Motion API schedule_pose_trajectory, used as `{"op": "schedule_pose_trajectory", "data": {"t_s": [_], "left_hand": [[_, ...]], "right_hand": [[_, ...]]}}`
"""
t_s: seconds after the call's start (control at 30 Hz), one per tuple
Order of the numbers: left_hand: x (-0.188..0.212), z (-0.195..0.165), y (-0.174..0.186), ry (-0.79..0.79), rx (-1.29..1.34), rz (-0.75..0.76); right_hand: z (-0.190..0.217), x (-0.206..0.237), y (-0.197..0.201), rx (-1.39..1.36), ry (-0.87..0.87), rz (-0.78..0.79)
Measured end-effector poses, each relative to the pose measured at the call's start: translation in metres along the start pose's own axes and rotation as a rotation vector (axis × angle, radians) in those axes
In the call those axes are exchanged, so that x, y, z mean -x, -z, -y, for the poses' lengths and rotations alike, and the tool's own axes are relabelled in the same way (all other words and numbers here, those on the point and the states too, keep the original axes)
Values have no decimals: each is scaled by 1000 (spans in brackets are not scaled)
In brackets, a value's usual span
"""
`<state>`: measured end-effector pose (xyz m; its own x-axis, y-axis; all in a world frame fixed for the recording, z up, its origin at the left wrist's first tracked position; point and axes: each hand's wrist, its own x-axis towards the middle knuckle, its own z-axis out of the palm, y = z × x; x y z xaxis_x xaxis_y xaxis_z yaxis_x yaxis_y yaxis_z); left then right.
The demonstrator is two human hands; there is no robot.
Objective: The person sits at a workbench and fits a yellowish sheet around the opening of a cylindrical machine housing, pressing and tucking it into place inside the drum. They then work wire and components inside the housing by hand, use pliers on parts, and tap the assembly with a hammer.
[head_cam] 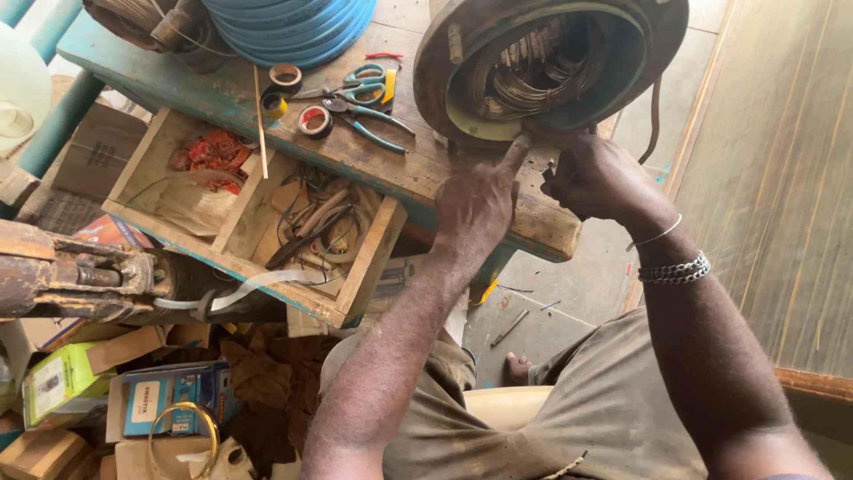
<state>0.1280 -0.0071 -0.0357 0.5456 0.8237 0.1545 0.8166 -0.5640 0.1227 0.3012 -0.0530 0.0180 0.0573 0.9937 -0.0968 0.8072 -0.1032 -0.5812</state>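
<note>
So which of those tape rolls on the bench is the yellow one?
The small yellow tape roll, lying left of the red-and-black roll and below the brown roll. It alone is yellow, beside the thin wooden stick.

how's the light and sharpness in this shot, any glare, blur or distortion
Head view: soft, even daylight with no hard shadows; both hands, left and right, are sharp at the motor stator, as are the scissors. A pale object at the top left edge is blown out. Wide-angle stretch shows toward the frame edges; no obvious motion blur.
</note>
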Motion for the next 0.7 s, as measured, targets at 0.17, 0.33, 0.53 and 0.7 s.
{"op": "schedule_pose_trajectory", "data": {"t_s": [0.17, 0.33, 0.53, 0.7], "left_hand": [[-2, -2, 10, 18, -48, -10], [-5, -3, 26, 12, 28, 36], [-7, -2, 34, 46, 6, 161], [-5, 0, 31, 37, 62, 134]], "right_hand": [[-7, 7, -8, -101, 138, -129], [-23, 19, -20, -519, 77, -128], [-29, 16, -34, -188, 133, -272], [-27, 23, -43, -73, 369, -411]]}}
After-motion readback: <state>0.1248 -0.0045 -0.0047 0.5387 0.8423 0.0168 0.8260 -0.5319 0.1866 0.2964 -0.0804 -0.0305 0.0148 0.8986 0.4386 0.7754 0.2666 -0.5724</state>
